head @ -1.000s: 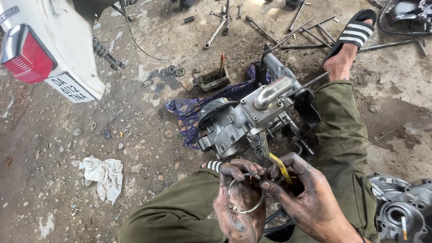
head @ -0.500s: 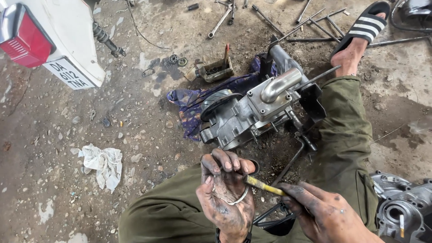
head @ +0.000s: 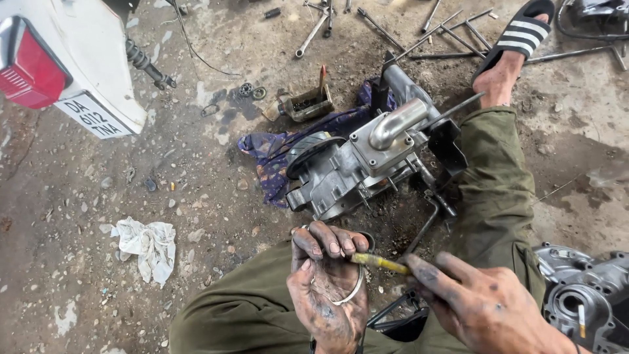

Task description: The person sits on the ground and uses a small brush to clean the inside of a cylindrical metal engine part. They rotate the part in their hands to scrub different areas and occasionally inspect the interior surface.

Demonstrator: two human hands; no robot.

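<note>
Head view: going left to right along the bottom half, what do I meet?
White crumpled rag → left hand with a thin metal ring → yellow-handled tool → right hand → grey engine casing at the right edge.

Two greasy hands, one engine and a scatter of parts on a workshop floor.

Counted in view: one left hand (head: 327, 295) and one right hand (head: 485, 305); one yellow-handled tool (head: 380, 263) between them; one thin metal ring (head: 350, 292) in the left palm; one silver engine block (head: 367, 160) on one purple cloth (head: 275, 154); one second engine casing (head: 583, 298) at lower right; one white rag (head: 147, 246); one striped black sandal (head: 521, 33); one red tail light (head: 29, 69); one small open metal box (head: 304, 101); two small round bearings (head: 252, 90); and several long rods and spanners (head: 452, 29), too overlapped for a firm count.
</note>
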